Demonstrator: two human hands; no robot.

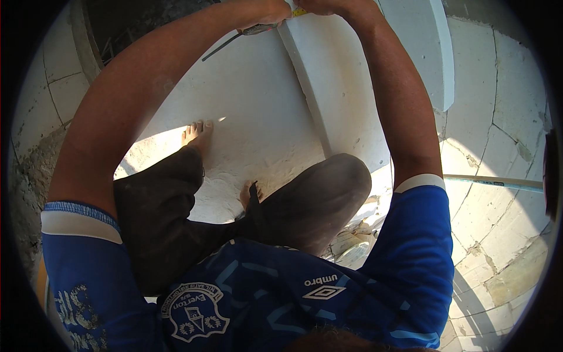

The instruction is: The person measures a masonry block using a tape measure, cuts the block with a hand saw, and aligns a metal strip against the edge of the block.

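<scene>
At the top edge of the head view, both my arms reach far forward and the hands come close together, partly cut off by the frame. My left hand (268,10) is closed round a dark tape measure (258,28) with a thin grey strap hanging from it. A short piece of yellow tape blade (299,12) shows between the hands. My right hand (321,6) is closed at that blade, its fingertips mostly out of sight. Just below the hands, a pale slab (328,76) with a straight raised edge runs toward my knee.
My bare feet (199,136) rest on a dusty light surface (246,100). A white panel (431,53) stands at upper right. Beyond it rises a white block wall (510,105), crossed by a long thin bar (498,183). Rubble (358,240) lies beside my right knee.
</scene>
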